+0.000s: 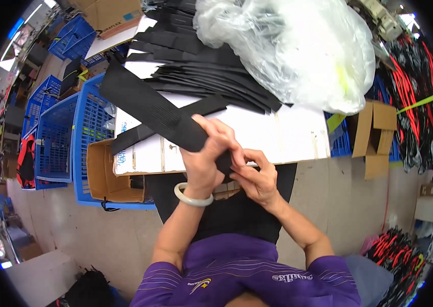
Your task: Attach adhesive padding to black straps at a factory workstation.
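A wide black fabric strip (pixel 147 105) with stitched lines across its middle slants up to the left from my left hand (pixel 209 151). The fingers of that hand are wrapped round its lower part, and a pale bangle (pixel 193 196) circles the wrist. My right hand (pixel 257 179) meets the left at the strip's near end, thumb and fingers pinched together. Whatever lies between those fingertips is too small or hidden to make out. Beneath the held strip, another black strip (pixel 137 137) lies across the white table (pixel 278 134).
Stacked black strips (pixel 206 77) cover the table's far side, beside a large clear plastic bag (pixel 298 51). Left of the table stand a cardboard box (pixel 105 171) and blue crates (pixel 55 138). On the right are an open carton (pixel 375 128) and hanging black-and-red straps (pixel 413 97).
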`<state>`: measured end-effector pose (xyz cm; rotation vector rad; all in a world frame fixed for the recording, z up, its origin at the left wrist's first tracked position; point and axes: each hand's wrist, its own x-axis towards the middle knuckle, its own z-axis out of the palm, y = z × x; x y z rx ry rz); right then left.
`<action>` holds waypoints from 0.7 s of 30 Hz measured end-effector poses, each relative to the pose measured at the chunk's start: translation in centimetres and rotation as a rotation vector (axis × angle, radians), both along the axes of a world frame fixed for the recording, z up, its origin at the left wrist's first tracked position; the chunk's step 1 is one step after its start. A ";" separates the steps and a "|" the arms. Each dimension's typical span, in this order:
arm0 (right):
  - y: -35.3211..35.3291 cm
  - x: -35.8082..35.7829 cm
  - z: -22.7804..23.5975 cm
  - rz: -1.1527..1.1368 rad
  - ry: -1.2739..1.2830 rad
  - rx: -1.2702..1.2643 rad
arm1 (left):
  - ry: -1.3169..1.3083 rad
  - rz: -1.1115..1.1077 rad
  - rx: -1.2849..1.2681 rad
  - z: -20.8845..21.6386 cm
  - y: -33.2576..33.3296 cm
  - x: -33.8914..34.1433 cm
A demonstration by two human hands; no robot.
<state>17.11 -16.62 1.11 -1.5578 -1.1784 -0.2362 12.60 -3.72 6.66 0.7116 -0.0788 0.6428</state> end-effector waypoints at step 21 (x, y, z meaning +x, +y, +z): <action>-4.2 6.0 3.3 -0.230 0.274 -0.145 | 0.659 -0.042 0.398 -3.0 -1.1 -2.1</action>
